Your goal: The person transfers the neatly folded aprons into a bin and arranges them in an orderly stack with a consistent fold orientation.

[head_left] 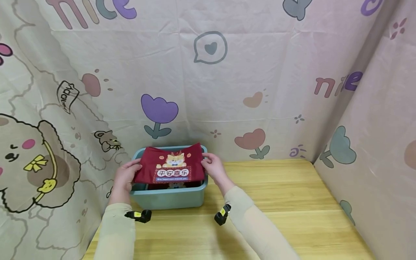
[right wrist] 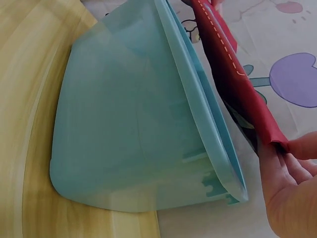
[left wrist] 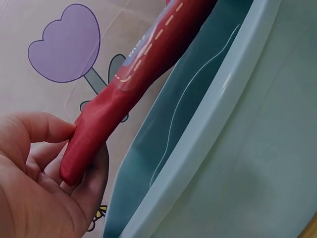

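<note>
Between both hands a folded dark red cloth (head_left: pixel 173 164) is stretched over a blue-green plastic bin (head_left: pixel 169 200). Its upper face carries a cartoon animal, white Chinese characters and a line of English lettering. My left hand (head_left: pixel 125 177) pinches the cloth's left end, thumb on top and fingers beneath, as the left wrist view shows. At the opposite end, my right hand (head_left: pixel 215 168) grips the cloth between thumb and fingers. Another dark piece with a similar print (head_left: pixel 177 185) lies inside the bin, mostly hidden below the cloth.
The bin stands on a light wooden table (head_left: pixel 276 206), at its back left. Printed curtains (head_left: pixel 211 90) with flowers, hearts and bears hang behind and on both sides. Each sleeve carries a small black wrist camera (head_left: pixel 222 215).
</note>
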Demonstrator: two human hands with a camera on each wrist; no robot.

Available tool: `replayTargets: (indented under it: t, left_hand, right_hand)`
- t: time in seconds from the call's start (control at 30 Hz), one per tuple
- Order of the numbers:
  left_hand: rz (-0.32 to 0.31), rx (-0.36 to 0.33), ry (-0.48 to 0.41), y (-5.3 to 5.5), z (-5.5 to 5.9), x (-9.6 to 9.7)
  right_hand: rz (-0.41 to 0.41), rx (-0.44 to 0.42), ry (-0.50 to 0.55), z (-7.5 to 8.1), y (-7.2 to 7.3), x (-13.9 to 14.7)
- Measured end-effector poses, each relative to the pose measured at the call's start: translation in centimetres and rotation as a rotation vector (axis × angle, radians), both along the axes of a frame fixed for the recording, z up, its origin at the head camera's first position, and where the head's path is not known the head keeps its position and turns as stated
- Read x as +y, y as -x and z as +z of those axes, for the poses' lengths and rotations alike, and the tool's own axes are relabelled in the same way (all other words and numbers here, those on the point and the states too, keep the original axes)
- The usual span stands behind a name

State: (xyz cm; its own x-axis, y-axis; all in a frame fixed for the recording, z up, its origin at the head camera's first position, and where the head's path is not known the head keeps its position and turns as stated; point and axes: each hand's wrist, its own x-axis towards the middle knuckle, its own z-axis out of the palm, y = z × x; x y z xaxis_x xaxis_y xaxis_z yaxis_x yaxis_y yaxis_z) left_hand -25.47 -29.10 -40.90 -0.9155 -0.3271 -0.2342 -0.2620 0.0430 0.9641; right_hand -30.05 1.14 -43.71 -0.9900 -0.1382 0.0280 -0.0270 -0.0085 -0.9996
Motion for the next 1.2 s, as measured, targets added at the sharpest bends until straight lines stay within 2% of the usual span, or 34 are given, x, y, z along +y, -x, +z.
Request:
replayTargets:
  t: [0.27,0.67,0.73,0.83,0.93,0.97,1.03,1.2]
  left_hand:
    - [0.027,-0.018,0.000,-0.1,0.2,-0.3]
    - [0.048,-0.027,0.013,0.0,0.1,-0.8]
    - [0.032,-0.027,0.074,0.0,0.1,-0.9]
    - [-0.014,-0.030,0.312,-0.2,0.2,-0.9]
    - [-0.019,-0.033,0.531,-0.4,0.5,-0.7]
    - [-0.013,-0.036,0.569,-0.5,0.6,-0.6]
    - [0.005,-0.035,0.575,-0.6,0.8,-0.5]
    - [-0.013,-0.034,0.586,-1.1,1.1,-0.2]
  right_hand:
    - [-0.043,-0.033,0.009,-0.1,0.2,-0.5]
    - [-0.045,-0.057,0.040,0.2,0.0,-1.1]
    - [-0.046,-0.007,-0.050,0.2,-0.1,-1.2]
    - [-0.061,0.140,-0.309,0.5,-0.2,-1.0]
    - [-0.106,0.285,-0.547,0.7,-0.3,-0.4]
    - [-0.112,0.308,-0.580,0.7,-0.4,-0.2]
    - [-0.115,0.337,-0.600,0.7,-0.3,0.4]
    - [-0.081,0.384,-0.555,0.6,-0.1,1.8]
